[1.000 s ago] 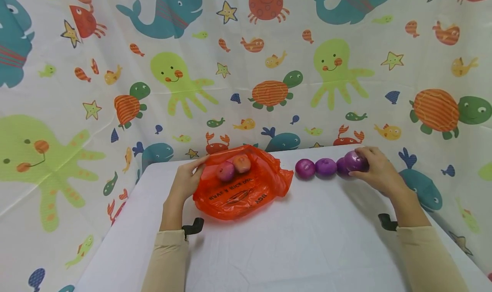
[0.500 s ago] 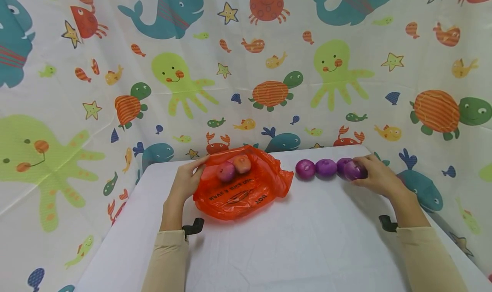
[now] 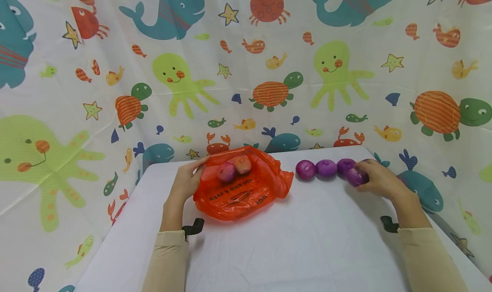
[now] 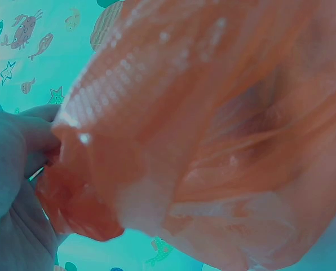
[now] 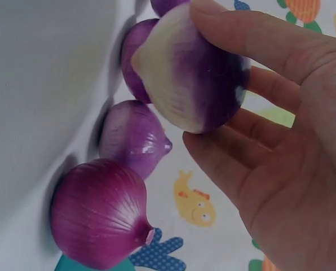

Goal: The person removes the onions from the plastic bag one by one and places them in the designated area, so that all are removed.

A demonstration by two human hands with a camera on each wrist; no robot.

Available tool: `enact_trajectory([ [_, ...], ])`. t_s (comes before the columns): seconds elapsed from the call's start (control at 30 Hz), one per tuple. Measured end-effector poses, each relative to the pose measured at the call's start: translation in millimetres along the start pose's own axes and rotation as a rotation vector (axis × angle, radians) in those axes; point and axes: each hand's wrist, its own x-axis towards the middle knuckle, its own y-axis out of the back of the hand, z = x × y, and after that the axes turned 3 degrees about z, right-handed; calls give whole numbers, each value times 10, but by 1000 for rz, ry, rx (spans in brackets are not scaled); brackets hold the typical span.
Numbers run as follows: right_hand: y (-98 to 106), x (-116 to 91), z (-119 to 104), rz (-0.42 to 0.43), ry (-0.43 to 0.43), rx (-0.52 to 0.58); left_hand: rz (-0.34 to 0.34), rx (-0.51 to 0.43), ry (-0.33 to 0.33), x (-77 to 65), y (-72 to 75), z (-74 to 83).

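In the head view my left hand (image 3: 187, 181) pinches the left edge of a red-orange plastic bag (image 3: 238, 198) that lies on the table. Two round things, one pinkish-purple (image 3: 226, 172) and one orange-toned (image 3: 242, 164), sit in the bag's upper part. At the right, my right hand (image 3: 378, 179) grips a purple onion (image 3: 356, 177), whose pale, whitish end shows in the right wrist view. Beside it, several more purple onions (image 3: 326, 169) stand in a row; one at the row's right end is mostly behind my hand. Bag film (image 4: 157, 113) fills most of the left wrist view.
A white cloth covers the table (image 3: 284, 240). Behind it and along both sides hangs a curtain (image 3: 238, 40) printed with sea animals. The row of onions runs near the table's back edge, right of the bag.
My right hand has brought the held onion down and slightly towards me, uncovering more of the row behind it. My left hand and the bag have stayed in place.
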Motion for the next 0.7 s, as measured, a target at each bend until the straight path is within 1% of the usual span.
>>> enact_trajectory([
  [0.1, 9, -12, 16, -7, 16, -12, -3, -1, 8, -2, 0, 1],
  [0.33, 14, -18, 30, -47, -26, -8, -3, -1, 4, -1, 0, -3],
  [0.57, 13, -25, 33, -56, -35, -17, 4, -5, -7, 6, -9, -25],
  [0.7, 0, -27, 42, -66, -33, -9, -1, -9, 4, 3, -11, -30],
])
